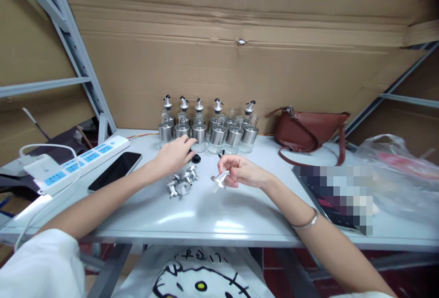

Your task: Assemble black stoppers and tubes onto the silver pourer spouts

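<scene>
My right hand [244, 171] holds a silver pourer spout [220, 179] in its fingertips, above the table; a thin black tip shows above the fingers. My left hand [175, 154] reaches palm down over the table with fingers curled, and a bit of black shows between thumb and fingertips, probably a black stopper. Just beyond those fingertips lies another black stopper [196, 158]. Several loose silver spout tops [183, 182] lie in a pile between my hands. Behind stand glass bottles with steel bands [218, 135]; the front ones are uncapped, and several back ones wear pourers [218, 105].
At left lie a white power strip [84, 164] and a black phone [115, 171]. To the right are a brown handbag [308, 129], a blurred-out flat item [338, 197] and a clear plastic bag [401, 174]. Cardboard [240, 73] walls the back, with metal frame posts at both sides.
</scene>
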Motion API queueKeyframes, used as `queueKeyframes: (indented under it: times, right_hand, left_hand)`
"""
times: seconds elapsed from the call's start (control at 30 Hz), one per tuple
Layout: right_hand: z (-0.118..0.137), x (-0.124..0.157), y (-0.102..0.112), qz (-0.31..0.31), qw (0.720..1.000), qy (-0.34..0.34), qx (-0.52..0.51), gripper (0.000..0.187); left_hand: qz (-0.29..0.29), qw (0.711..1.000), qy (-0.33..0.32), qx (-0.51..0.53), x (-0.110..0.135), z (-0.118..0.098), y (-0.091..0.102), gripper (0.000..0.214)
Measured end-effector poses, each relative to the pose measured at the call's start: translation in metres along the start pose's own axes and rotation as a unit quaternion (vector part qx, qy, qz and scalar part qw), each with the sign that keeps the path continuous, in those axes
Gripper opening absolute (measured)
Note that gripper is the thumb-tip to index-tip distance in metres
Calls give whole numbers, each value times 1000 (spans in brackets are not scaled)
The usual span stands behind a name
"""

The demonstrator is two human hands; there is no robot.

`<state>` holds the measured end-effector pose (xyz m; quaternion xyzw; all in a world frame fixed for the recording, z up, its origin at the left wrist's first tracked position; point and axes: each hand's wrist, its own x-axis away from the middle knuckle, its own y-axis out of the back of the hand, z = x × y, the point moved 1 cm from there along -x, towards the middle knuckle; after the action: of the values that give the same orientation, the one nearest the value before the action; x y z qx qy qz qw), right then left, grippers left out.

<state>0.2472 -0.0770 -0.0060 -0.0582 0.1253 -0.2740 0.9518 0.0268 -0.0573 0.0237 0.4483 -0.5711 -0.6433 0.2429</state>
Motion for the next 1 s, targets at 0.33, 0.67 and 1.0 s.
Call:
queueKeyframes:
  times: [0.33, 0.67, 1.0]
  right_hand:
    - [1, 1, -2, -12, 1000, -26, 1, 35]
    - [13, -2, 4, -244, 968, 49, 11, 29]
    - [13, -4, -1, -258, 963, 71, 14, 29]
  left_hand:
    - [43, 995, -56, -72, -14, 23, -25, 21]
    - [-95, 985, -128, 60, -9, 16, -5, 9]
    - [-205, 932, -233, 187, 5, -3, -5, 11]
